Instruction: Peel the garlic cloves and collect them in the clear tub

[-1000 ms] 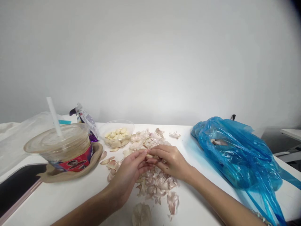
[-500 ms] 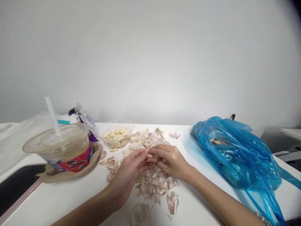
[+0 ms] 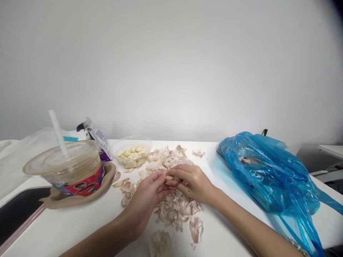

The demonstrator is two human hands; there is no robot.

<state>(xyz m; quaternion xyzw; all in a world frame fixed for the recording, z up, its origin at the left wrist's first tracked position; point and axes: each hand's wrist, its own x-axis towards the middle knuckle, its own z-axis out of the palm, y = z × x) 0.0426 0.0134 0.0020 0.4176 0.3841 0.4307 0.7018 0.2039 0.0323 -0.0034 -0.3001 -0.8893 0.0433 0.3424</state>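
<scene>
My left hand (image 3: 146,200) and my right hand (image 3: 194,184) meet over the white table (image 3: 66,225), fingers pinched together on one garlic clove (image 3: 169,177). Beneath them lies a heap of papery garlic skins (image 3: 179,208). A clear bowl (image 3: 132,150) of peeled cloves stands just beyond, to the left. A few unpeeled cloves (image 3: 122,185) lie loose left of my left hand.
A lidded plastic drink cup (image 3: 72,167) with a straw sits in a moulded tray at the left, with a dark tablet (image 3: 18,210) in front of it. A purple snack packet (image 3: 98,137) lies behind. A crumpled blue plastic bag (image 3: 268,175) fills the right side.
Both hands stay pinched on the clove with only slight finger movement. The view has drifted a little, so the cup sits slightly further left.
</scene>
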